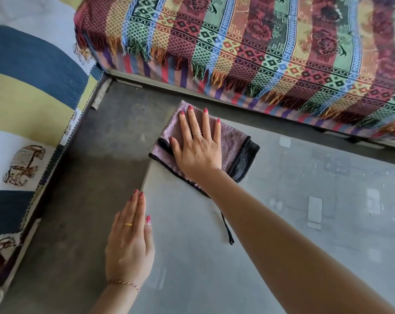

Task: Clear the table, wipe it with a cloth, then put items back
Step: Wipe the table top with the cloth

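A folded mauve cloth with a black hem lies over the far left corner of the glass table top. My right hand presses flat on the cloth with its fingers spread and straight. A thin black loop from the cloth trails toward me across the glass. My left hand rests flat on the table's left edge, fingers straight and together. The glass carries no objects, only reflections and small smudges.
A seat with a bright woven, fringed throw runs along the table's far side. A second seat with a blue, yellow and white elephant-print cover lines the left. Dark grey floor shows between them and the table.
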